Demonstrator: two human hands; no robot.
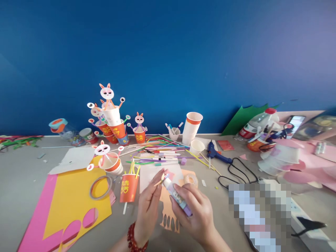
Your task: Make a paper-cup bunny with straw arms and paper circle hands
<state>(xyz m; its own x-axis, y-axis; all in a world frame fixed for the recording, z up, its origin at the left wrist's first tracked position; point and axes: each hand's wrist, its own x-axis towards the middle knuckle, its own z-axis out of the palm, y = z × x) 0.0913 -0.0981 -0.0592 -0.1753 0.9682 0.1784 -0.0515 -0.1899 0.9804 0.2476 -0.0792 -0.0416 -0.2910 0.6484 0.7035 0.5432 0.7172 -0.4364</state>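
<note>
My right hand (196,206) is wrapped around a glue stick (176,194) with a white and lavender printed tube, its tip pointing up and left. That tip meets a small orange paper piece (158,183) pinched by the fingers of my left hand (147,201); its exact shape is too small to make out. Beneath both hands lie a white sheet (147,173) and a peach paper sheet (167,206) with petal-shaped cutouts. Left of my left hand, an orange paper cup (129,188) has yellow-green strips sticking out of its top.
Cups with rabbit faces (107,93) stand at the back left. Yellow paper (78,196) and a tape roll (100,187) lie left. Markers (162,154) spread behind the hands, near stacked white cups (192,129). A blue glue gun (217,154) with a black cord lies right.
</note>
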